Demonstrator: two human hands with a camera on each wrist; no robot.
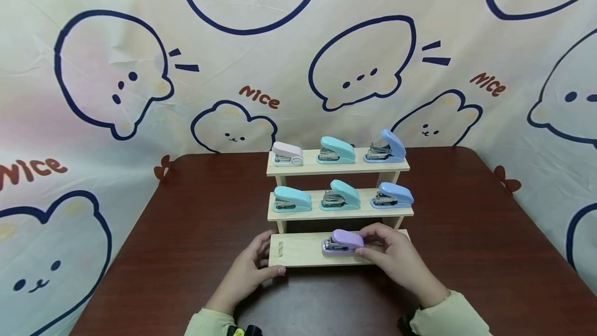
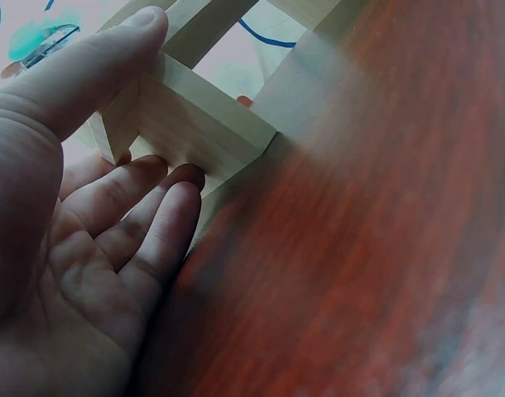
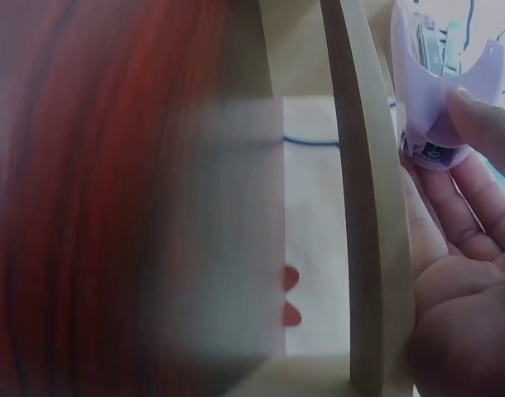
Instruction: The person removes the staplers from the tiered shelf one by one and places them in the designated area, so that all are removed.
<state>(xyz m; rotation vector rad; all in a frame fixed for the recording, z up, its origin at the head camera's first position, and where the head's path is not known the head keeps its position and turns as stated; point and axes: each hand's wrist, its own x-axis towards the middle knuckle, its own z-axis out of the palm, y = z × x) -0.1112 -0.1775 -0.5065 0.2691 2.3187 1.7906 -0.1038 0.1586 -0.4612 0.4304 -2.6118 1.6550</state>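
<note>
A purple stapler [image 1: 342,241] sits right of the middle on the lowest tier of a three-tier wooden stand [image 1: 298,253]. My right hand [image 1: 396,258] pinches its right end, thumb on the near side and fingers at the back; the right wrist view also shows the thumb against the purple stapler [image 3: 430,99]. At the stand's left end, my left hand [image 1: 252,268] holds the lowest tier. In the left wrist view the thumb of that left hand [image 2: 95,215] lies along the top and the fingers curl by the wooden end piece [image 2: 199,124].
On the middle tier stand two teal staplers [image 1: 298,201] and a blue stapler [image 1: 394,196]. The top tier bears a white stapler [image 1: 287,154], a teal stapler [image 1: 337,150] and a blue stapler [image 1: 394,147] with its top raised. The brown table [image 1: 466,253] meets a patterned cloth backdrop [image 1: 289,61].
</note>
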